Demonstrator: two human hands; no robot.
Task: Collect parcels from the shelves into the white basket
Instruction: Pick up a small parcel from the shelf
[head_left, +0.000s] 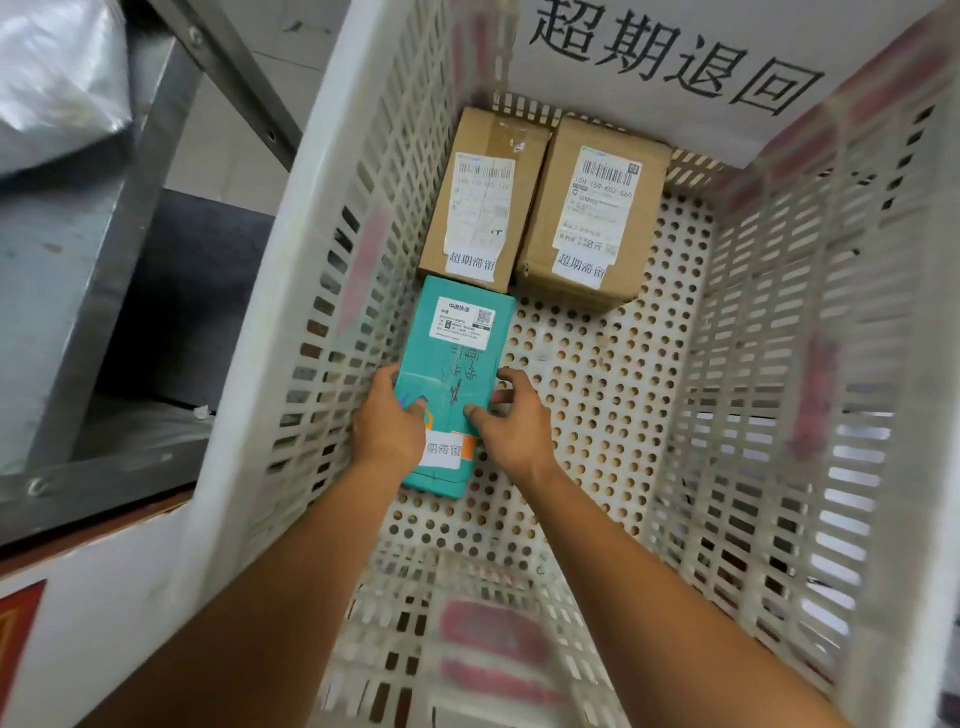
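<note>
When looking down into the white basket (779, 364), locate the teal parcel (457, 358) lying flat on the perforated floor, set lengthwise close along the left wall. Find the left grip (389, 423) grasping the parcel's left edge toward the near end, thumb laid over the top face, fingers wrapped down the side and mostly hidden. Find the right grip (517, 423) grasping the opposite edge at about the same level, thumb tip pressed on the top face, fingers curled against the right side. Note a white shipping label (464, 319) at the far end of the top face and a smaller white sticker (444, 451) with printed characters at the near end, partly covered by the left grip. Past the parcel's far end, identify two brown cardboard boxes standing side by side against the far wall, both labelled on top: the left box (483, 197) directly in line with the teal parcel and just beside it, the right box (592, 213) close against the left one. Treat actual contact between any of the three as unconfirmed. Above the boxes, note a white paper sign (675, 57) with large black characters fixed to the far wall. Outside the basket, to the left, note a grey metal shelf (78, 270) carrying a silvery plastic bag (57, 83) at the upper level.
</note>
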